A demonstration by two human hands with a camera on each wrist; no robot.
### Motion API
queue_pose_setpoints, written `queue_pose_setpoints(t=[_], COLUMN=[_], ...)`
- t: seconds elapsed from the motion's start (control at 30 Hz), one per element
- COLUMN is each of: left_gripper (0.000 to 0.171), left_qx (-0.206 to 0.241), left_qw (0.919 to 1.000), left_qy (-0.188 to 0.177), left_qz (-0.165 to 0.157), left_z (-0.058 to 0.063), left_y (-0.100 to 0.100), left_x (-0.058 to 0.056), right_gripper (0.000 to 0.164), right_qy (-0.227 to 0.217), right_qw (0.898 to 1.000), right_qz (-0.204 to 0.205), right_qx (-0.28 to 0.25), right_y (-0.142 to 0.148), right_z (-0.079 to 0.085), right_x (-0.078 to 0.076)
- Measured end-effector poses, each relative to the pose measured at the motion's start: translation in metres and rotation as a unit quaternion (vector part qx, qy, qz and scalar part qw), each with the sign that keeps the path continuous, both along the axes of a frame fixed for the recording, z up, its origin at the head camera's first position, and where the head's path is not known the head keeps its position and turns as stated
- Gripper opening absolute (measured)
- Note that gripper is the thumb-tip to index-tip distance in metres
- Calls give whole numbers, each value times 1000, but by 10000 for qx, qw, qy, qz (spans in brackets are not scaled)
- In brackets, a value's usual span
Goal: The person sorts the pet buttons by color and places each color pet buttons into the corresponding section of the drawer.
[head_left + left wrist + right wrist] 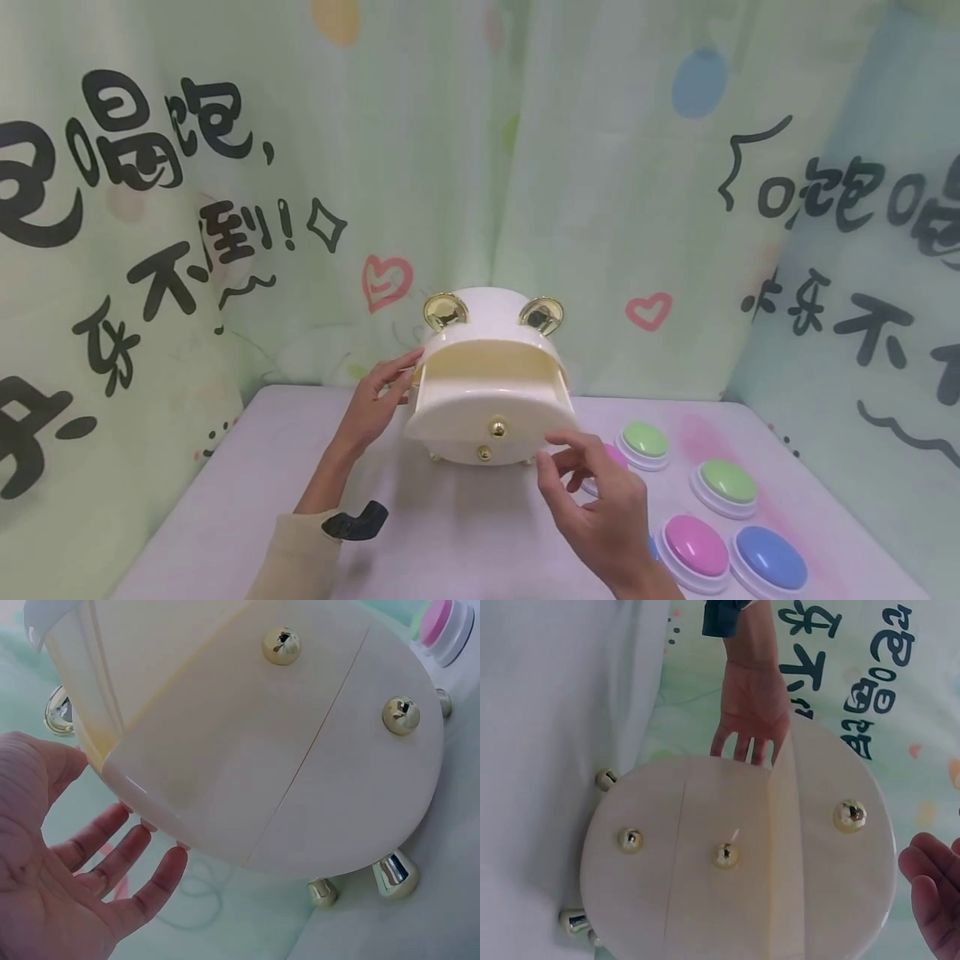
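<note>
Left hand [375, 404]: at nine o'clock of the cabinet [491, 312], twelve lying away from the person. Fingers are extended along the side wall, steadying rather than grasping, in my judgement. The left wrist view places the thumb close to the corner of the drawer [450, 418]; it is best kept behind that edge, where moving parts could nip it.

Cabinet: centre, upright on the table [225, 517]. The drawer stands pulled out toward six o'clock, its inside visible. Its knob [498, 427] sits above a lower knob [484, 453]. The step appears to be working this drawer; inward or outward travel cannot be told. Either way, travel should run straight along the twelve-to-six line, with force at the knob and light counter-pressure from the left hand, lest the cabinet skid or the drawer bind.

Right hand [600, 500]: between four and five o'clock, fingers loosely bent, thumb and forefinger apart, holding nothing. Contact with the drawer front cannot be confirmed. A centred approach to the knob is advised over pressing one corner.

Push buttons [729, 481]: near four o'clock, beside and beyond the right hand; the wrist should clear them.
</note>
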State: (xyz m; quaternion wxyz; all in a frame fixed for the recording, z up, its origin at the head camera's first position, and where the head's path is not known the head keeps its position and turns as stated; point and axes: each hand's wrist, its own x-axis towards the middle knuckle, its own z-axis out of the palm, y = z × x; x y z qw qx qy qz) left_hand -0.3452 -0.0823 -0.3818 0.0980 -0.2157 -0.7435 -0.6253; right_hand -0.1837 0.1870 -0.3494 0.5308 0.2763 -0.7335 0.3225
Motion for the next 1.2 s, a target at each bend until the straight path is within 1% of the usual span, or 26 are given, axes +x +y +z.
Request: queue_pose_setpoints(t=[0.1,0.17,0.27,0.37,0.53,0.63,0.73,0.8,0.83,0.93,1.03,1.1,1.2], left_gripper=[40,40,40,41,41,42,43,43,43,44,44,44,44], left_qx=[1,-27,-114,-151,-234,-284,-313,-318,-330,-364,-395,-423,-437], left_qw=[10000,10000,9999,9998,9997,9995,9992,9990,9990,9987,9986,9986,9986], left_qy=[9,14,67,102,68,31,11,11,18,41,72,87,80], left_qz=[18,43,76,20,-73,-158,-241,-299,-315,-343,-330,-306,-302], left_z=[0,0,1,2,3,4,5,5,6,6,6,7,7], left_y=[-2,-3,-4,-6,-7,-9,-10,-10,-10,-9,-9,-10,-10], left_x=[2,3,3,3,2,3,3,3,3,3,2,3,3], right_gripper=[18,19,23,22,19,21,32,35,36,34,32,31,30], right_qy=[-81,-141,-78,-83,-313,-526,-820,-981,-981,-993,-1173,-1364,-1553], right_qw=[9999,9999,9999,9996,9982,9967,9933,9904,9897,9869,9804,9741,9673], right_qz=[-70,-39,-123,-237,-441,-555,-732,-872,-916,-1067,-1310,-1502,-1666], right_qx=[3,1,56,117,243,280,352,439,505,699,892,997,1111], right_y=[5,8,15,22,36,45,54,60,63,73,82,88,97], right_z=[-1,-1,-3,-5,-10,-15,-22,-27,-29,-34,-37,-38,-39], right_x=[2,3,2,2,5,7,11,13,13,13,13,13,12])
